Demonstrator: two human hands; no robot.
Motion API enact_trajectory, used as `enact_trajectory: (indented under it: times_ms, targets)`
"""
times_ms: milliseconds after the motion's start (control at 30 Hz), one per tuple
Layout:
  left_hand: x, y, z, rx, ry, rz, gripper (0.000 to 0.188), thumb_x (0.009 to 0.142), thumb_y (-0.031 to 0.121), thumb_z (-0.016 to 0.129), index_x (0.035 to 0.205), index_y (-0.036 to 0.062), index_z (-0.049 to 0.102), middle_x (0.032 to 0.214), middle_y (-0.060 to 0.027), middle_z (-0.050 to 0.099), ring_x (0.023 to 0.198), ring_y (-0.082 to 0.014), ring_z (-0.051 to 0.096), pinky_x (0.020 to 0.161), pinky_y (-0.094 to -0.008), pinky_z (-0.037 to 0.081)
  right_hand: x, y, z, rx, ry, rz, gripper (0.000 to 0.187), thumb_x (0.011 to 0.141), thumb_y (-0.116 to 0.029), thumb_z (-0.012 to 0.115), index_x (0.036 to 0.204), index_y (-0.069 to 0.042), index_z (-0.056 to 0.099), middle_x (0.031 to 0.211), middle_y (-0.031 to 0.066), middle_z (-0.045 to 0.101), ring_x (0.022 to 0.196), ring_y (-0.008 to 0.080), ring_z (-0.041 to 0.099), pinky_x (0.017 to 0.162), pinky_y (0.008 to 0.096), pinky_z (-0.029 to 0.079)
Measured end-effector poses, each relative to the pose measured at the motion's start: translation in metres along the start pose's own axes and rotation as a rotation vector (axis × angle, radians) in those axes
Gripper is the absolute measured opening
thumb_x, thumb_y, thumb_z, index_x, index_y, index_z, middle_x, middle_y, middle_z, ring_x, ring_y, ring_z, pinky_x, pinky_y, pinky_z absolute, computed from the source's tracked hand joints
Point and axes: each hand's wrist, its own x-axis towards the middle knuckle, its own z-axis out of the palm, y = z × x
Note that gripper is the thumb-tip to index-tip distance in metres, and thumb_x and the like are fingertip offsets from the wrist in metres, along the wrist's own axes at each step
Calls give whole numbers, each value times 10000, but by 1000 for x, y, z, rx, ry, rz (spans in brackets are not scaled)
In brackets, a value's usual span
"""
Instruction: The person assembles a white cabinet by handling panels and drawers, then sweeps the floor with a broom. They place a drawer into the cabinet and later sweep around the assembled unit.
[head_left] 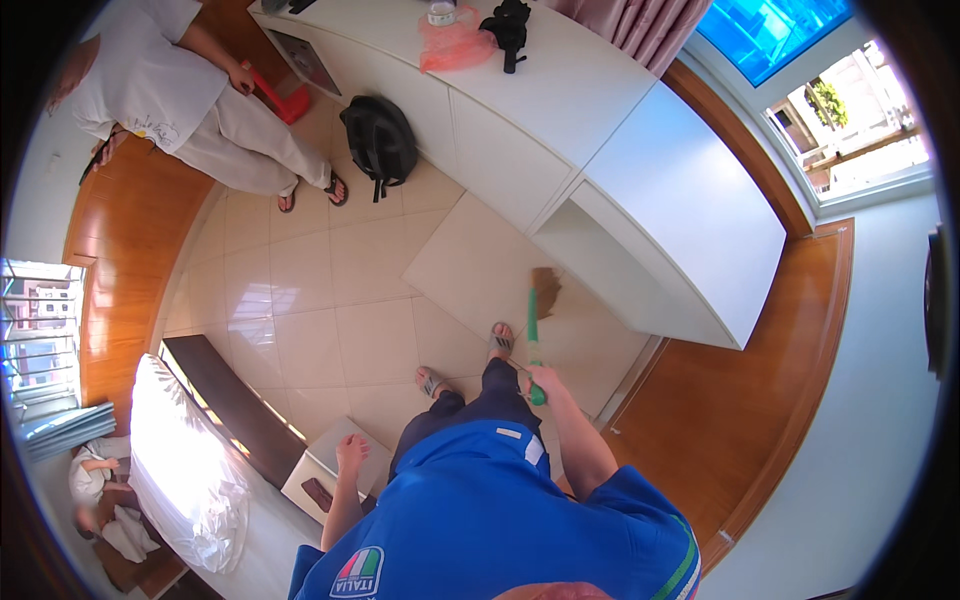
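Note:
My right hand (543, 382) is closed round the green handle of a broom (533, 322). Its brown bristles rest on the tiled floor, beside the open compartment of the white cabinet (655, 270). My left hand (352, 452) hangs at my left side, its fingers loosely bent and apart, holding nothing. Nearest to it is a small pale bedside cabinet (305, 478) with a dark phone-like object (318, 493) on top. My sandalled feet (465, 362) stand behind and left of the bristles.
At the far left stands another person (180, 90) holding a red dustpan-like thing (290, 103). A black backpack (378, 140) leans against the long white cabinet. On its top lie a pink plastic bag (455, 45) and a black item (508, 30). A plastic-covered bed (190, 480) is at left; someone (95, 480) sits beyond.

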Motion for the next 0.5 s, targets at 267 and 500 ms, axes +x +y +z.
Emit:
enact_trajectory:
  times_ms: [267,500]
  targets:
    - [-44,83,75,62,-2,200,325,1005,268,621,1192,4,655,960,-83,727,774,-156,709,632,-277,543,61,-123,74,-132,-301,-54,244,994,-209,550,1196,-117,448,638,62,521,426,175,484,375,359,422]
    - [-47,109,111,25,-16,210,307,1005,264,620,1179,14,656,960,-85,728,778,-157,710,614,-285,542,-25,-136,-2,-212,-337,-110,297,1034,-220,558,1314,-214,456,694,54,553,457,159,518,399,328,442]
